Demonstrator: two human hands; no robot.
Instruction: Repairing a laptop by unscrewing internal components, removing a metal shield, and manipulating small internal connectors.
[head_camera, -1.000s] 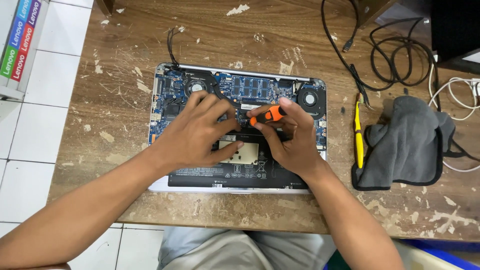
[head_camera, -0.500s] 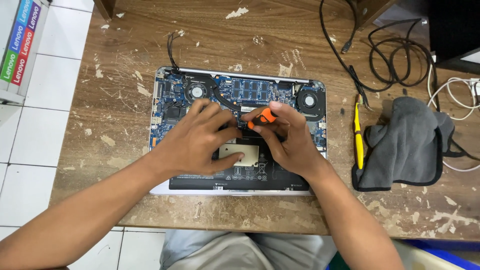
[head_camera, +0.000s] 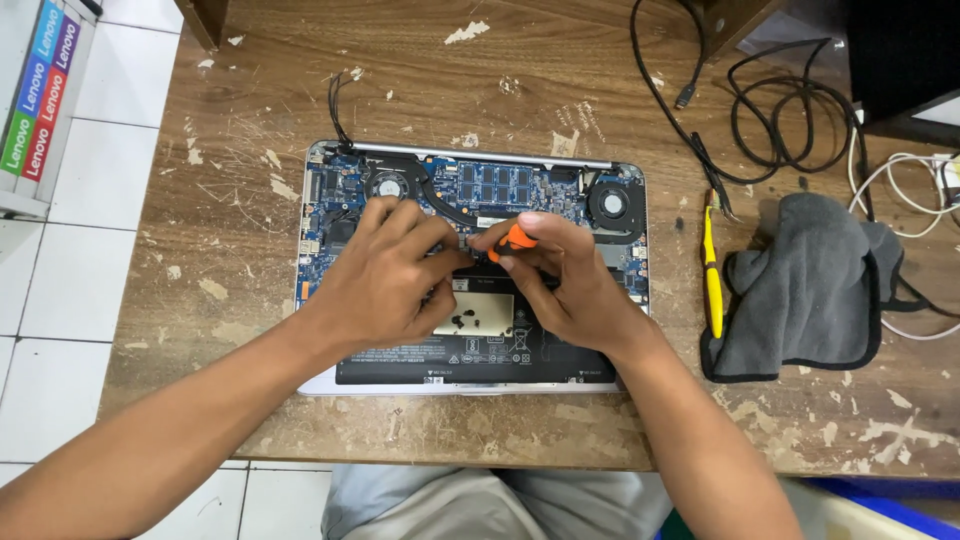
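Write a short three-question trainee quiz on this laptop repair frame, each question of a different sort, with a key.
1. True or false: the opened laptop lies with its circuit board and fans exposed.
2. Which hand grips the orange-handled screwdriver? A) left hand B) right hand
3. Fill in: the yellow-handled tool lies beside a grey ____ on the wooden table.

Key: 1 true. 2 B. 3 cloth.

Bare forearms and hands — no sleeves, no gloves — grey trousers below.
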